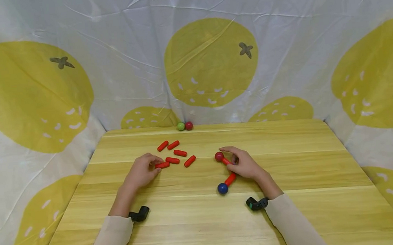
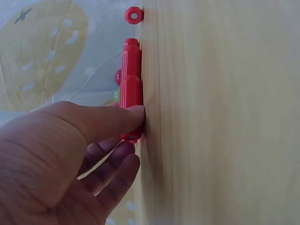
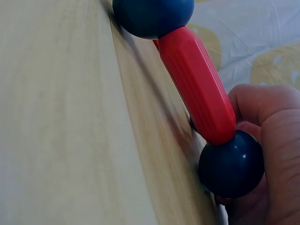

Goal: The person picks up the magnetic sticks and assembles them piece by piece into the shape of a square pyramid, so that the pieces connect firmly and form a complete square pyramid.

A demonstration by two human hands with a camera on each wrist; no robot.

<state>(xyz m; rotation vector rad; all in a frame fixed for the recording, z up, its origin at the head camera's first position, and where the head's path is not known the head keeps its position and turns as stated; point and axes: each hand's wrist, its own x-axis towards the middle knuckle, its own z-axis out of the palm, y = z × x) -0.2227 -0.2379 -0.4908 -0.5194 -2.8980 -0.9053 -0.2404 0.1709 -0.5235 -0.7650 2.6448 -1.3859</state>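
Observation:
At the left of the group of red rods, my left hand (image 1: 143,170) pinches one short red rod (image 1: 163,165) between thumb and fingers. Its ribbed side shows in the left wrist view, under the thumb, with another red rod (image 2: 131,61) lined up beyond it. My right hand (image 1: 246,164) holds a bent piece made of red rods and balls. One end carries a dark red ball (image 1: 219,156), the other a blue ball (image 1: 222,188). In the right wrist view a ribbed red rod (image 3: 199,86) joins two blue balls, the nearer blue ball (image 3: 232,164) lying against the hand.
Several loose red rods (image 1: 180,153) lie on the wooden table (image 1: 199,224) between the hands. A green ball (image 1: 180,126) and a dark red ball (image 1: 189,126) sit at the far edge, by a lemon-printed cloth (image 1: 128,77). Each wrist wears a black camera mount.

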